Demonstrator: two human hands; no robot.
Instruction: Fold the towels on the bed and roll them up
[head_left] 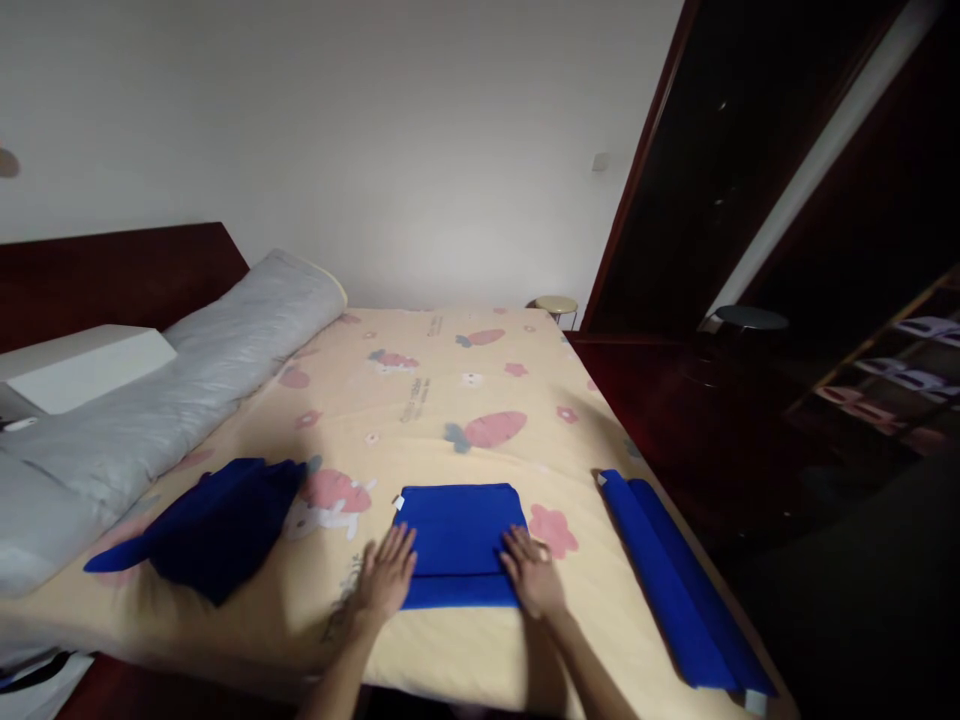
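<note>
A blue cloth [459, 535], folded into a flat rectangle with a small white tag at its upper left corner, lies on the patterned bed sheet [420, 450]. My left hand [388, 570] rests palm down at its left edge, fingers slightly spread. On the right edge lies my right hand [531, 570], also palm down with its fingers apart. Neither hand grips anything. A crumpled blue cloth [225, 525] is to the left. Along the bed's right edge are long folded blue pieces [675, 580] with white tags at their ends.
A rolled grey quilt [232, 335] and a white box [90, 365] lie by the dark headboard [112, 275]. Beyond the bed are a round stool [556, 305], a dark stool [751, 318] and a shoe rack [892, 375] at right.
</note>
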